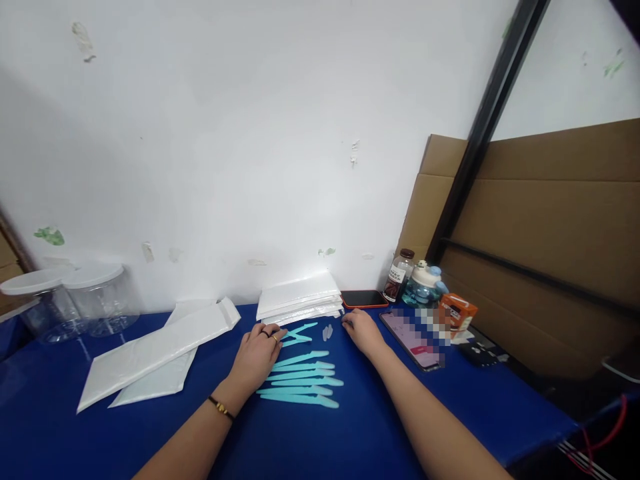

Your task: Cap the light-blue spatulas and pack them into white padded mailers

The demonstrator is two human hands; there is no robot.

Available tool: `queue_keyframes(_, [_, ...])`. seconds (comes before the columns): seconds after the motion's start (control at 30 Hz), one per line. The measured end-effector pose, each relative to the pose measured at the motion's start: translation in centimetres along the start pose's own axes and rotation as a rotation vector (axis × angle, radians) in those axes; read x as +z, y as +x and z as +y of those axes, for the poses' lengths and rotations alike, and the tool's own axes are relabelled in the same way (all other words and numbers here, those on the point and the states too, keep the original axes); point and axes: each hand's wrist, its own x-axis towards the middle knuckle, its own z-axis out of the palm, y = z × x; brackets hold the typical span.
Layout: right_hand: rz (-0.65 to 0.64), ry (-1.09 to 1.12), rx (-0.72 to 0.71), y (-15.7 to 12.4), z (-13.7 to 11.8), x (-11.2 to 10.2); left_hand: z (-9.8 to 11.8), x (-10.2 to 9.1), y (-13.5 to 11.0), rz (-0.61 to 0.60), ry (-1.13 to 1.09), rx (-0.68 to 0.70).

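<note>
Left hand (254, 353) at turquoise sticks (300, 399), bottle label (397, 275) illegible.

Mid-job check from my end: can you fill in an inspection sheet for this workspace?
Surface: blue table.
Work items: turquoise sticks spread out between the hands; small clear pieces beside the upper ones; stack of white envelopes by the wall.
Clutter: two loose envelopes overlapping and lidded jars on the left; dark phone, lit phone, brown-capped bottle, water bottle and orange box on the right.
Left hand: at the upper sticks' left ends; grip unclear.
Right hand: curled near the stack; grip unclear.
Cables: red cable beyond the right edge.
Surroundings: marked white wall, cardboard, black post.
</note>
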Motion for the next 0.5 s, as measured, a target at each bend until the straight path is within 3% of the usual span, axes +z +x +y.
queue_keyframes(0.27, [0.023,0.414,0.029,-0.8,-0.4,0.2,0.1,-0.5,0.2,-0.034,-0.052,-0.025])
queue_keyframes(0.5, [-0.039,0.767,-0.146,-2.5,-4.5,-0.2,0.7,-1.5,0.1,-0.004,-0.062,0.003])
